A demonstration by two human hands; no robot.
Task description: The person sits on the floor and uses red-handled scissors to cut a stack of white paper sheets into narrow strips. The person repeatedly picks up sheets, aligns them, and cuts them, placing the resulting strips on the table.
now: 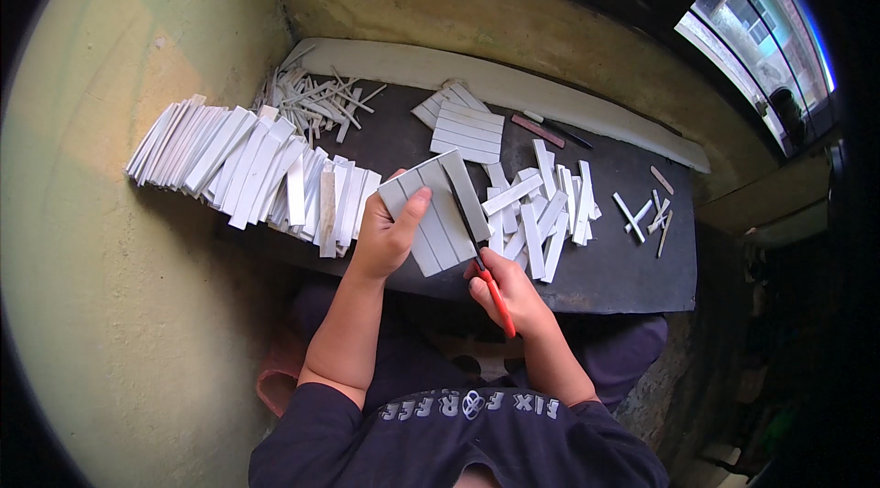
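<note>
The left hand [385,236] grips a grooved white sheet [438,211] above the dark bench [623,259]. The right hand [513,291] is closed on red-handled scissors [481,254], blade in the sheet. Cut strips [541,213] lie right of the sheet; stacked strips [247,167] lie left.

The person is wearing a dark navy short-sleeved shirt [477,442] (pale printed lettering and a small round emblem are running across the chest), both forearms showing bare, and dark trousers [412,350].
</note>
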